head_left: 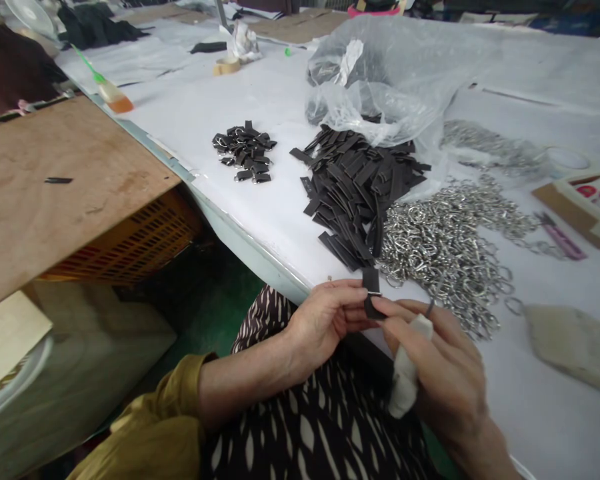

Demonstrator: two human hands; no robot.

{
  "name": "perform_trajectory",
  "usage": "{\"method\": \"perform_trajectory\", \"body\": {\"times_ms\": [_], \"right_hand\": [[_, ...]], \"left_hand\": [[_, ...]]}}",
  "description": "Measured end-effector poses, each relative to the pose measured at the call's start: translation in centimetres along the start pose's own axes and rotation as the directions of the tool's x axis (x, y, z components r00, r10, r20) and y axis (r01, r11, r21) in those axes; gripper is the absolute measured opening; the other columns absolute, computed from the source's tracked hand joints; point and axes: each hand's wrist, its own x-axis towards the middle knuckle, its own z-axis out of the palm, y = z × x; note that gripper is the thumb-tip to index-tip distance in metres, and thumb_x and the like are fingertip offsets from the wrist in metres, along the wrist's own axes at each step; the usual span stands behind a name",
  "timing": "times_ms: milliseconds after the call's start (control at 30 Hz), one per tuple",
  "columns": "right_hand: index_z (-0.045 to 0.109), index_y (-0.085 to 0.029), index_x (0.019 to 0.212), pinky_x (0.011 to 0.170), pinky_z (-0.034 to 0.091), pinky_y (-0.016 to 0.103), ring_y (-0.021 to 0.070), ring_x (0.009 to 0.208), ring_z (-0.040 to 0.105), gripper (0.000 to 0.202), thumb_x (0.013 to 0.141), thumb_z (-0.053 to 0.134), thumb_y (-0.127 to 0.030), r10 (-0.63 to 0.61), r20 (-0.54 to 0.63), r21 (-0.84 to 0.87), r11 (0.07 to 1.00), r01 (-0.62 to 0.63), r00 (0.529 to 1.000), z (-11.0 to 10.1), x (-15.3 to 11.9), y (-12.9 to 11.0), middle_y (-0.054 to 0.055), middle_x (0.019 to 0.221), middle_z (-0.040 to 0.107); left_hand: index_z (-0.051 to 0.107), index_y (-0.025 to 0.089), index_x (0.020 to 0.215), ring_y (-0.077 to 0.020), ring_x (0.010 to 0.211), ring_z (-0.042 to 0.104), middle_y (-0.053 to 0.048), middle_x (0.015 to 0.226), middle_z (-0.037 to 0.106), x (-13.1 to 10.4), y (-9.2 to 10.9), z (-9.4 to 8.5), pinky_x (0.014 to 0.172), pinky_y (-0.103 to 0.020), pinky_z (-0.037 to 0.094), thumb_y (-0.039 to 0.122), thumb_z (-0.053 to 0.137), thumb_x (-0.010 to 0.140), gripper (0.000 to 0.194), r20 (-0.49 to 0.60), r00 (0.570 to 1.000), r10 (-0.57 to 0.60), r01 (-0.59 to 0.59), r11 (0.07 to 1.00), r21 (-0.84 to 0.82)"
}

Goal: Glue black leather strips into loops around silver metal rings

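Note:
My left hand point(325, 317) is closed, pinching a short black strap point(371, 279) with a thin metal ring point(374, 293) across it. The fingertips of my right hand point(440, 363) press on the lower end of the same strap. Also tucked in my right hand is a white-wrapped object point(407, 373); a thin dark tip shows above the fingers, and I cannot make out its kind. Just beyond my hands lie a heap of loose black straps point(355, 180) and a large pile of silver metal rings point(440, 247). A small cluster of straps fitted with rings point(246, 152) sits farther left.
A clear plastic bag point(395, 73) stands behind the straps. To the right are purple-handled snips point(563, 237), a cardboard box point(575, 207) and a beige block point(575, 340). A glue bottle point(113, 97) and tape roll point(227, 65) are farther back. A wooden board point(70, 180) adjoins the left.

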Motion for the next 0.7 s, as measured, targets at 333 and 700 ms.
{"method": "perform_trajectory", "body": {"times_ms": [333,700], "right_hand": [[0.056,-0.025,0.094,0.069,0.049,0.027,0.015,0.08,0.061,0.017,0.08,0.064,-0.021,0.459,-0.089,0.144,0.884,-0.445,0.884,-0.2,0.4,-1.6,0.0,0.087,0.064],[0.051,-0.023,0.089,0.053,0.047,0.021,0.0109,0.06,0.057,0.017,0.08,0.062,-0.033,0.692,0.183,0.392,0.6,-0.698,0.698,-0.5,1.9,-1.1,-0.003,0.073,0.06]], "left_hand": [[0.063,0.01,0.073,-0.0135,0.053,0.062,-0.003,0.062,0.064,-0.3,-0.6,0.5,0.062,-0.028,0.051,0.027,0.07,0.069,0.019,-0.032,0.988,0.153,-0.143,0.97,0.195],[0.068,0.01,0.088,-0.0127,0.07,0.059,-0.004,0.075,0.065,-1.0,-1.2,0.3,0.074,-0.025,0.047,0.023,0.062,0.078,0.018,0.108,0.952,0.285,-0.305,0.871,0.386]]}}
